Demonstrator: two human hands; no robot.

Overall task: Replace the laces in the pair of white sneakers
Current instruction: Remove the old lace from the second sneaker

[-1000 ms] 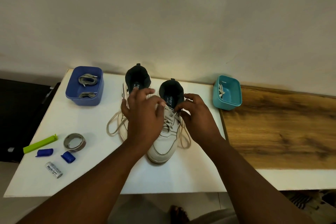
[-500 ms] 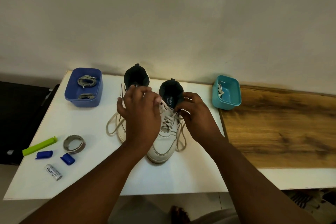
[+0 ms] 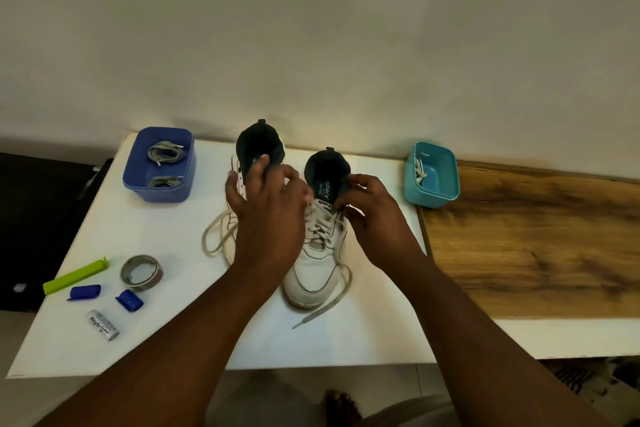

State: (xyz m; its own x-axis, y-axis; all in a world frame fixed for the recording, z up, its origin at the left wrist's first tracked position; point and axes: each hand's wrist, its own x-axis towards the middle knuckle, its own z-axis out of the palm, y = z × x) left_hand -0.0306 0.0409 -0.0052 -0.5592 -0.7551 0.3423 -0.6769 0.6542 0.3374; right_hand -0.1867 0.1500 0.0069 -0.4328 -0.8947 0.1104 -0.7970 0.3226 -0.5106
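Observation:
Two white sneakers stand side by side on the white table [image 3: 311, 343], toes toward me. The right sneaker [image 3: 313, 274] is laced with a cream lace [image 3: 323, 229]; one free end [image 3: 325, 308] trails past the toe. My left hand [image 3: 268, 218] covers most of the left sneaker [image 3: 258, 146] and pinches the lace at the right sneaker's top eyelets. My right hand [image 3: 372, 215] pinches the lace on the other side of the tongue. The left sneaker's loose lace [image 3: 216, 239] lies looped on the table.
A blue tub [image 3: 161, 191] at the back left holds two grey lace bundles. A teal tub [image 3: 446, 180] at the back right holds a cream lace. A green clip [image 3: 74, 276], tape roll [image 3: 142, 270], two blue caps and a battery [image 3: 102, 324] lie front left. Wooden board [image 3: 536, 239] on the right.
Both hands have shifted slightly up the right sneaker's tongue. The lace end on the right side has come free and now trails down past the toe.

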